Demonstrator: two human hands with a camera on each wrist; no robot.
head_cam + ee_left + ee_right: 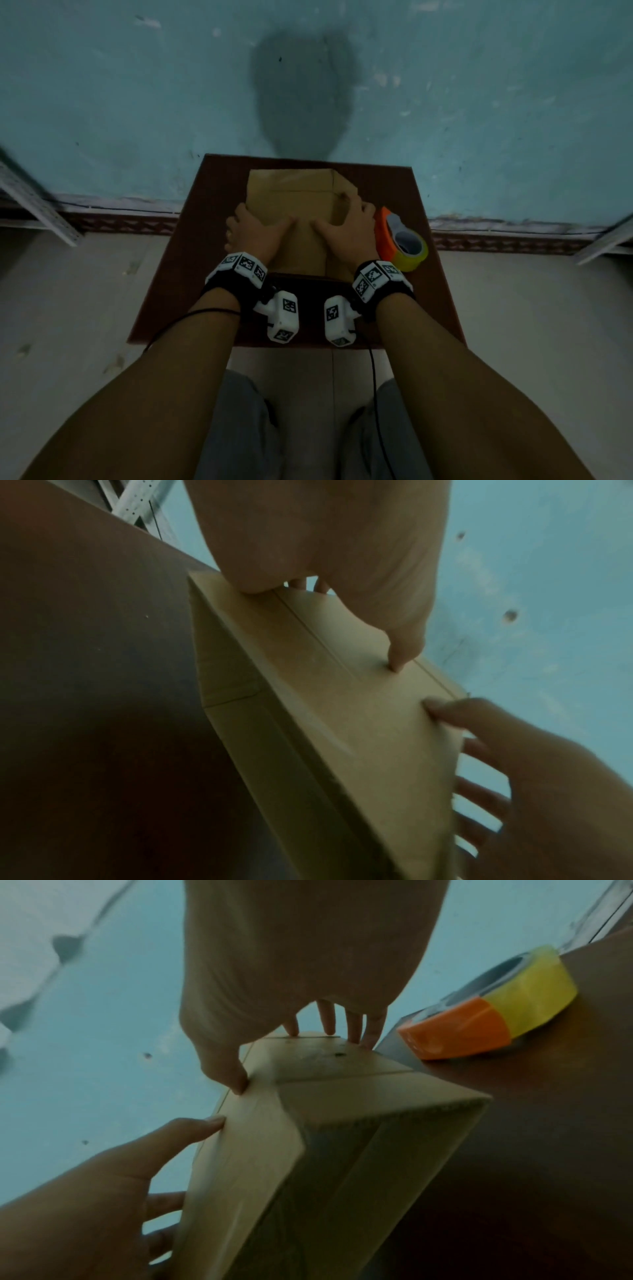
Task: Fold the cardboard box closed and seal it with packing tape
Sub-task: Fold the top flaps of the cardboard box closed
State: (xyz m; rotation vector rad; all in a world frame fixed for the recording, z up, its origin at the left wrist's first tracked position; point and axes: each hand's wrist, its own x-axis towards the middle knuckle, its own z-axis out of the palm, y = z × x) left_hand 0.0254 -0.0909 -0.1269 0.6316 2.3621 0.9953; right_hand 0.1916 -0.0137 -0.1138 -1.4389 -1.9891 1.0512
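Box: cardboard box (pixel 298 240) sits mid-table (pixel 428 308), near flaps pressed down, dark gap showing by the right hand (pixel 346 229) | Hands: it and the left hand (pixel 255 233) lie spread, thumbs pressing flaps, clasping nothing | Tape: tape dispenser (pixel 394 236) lies just right of the box | Risk: flaps likely spring up if one hand lifts for the tape; a misaligned seam would seal crooked.

brown table (pixel 424 274), cardboard box (pixel 294 195), tape dispenser (pixel 400 238)
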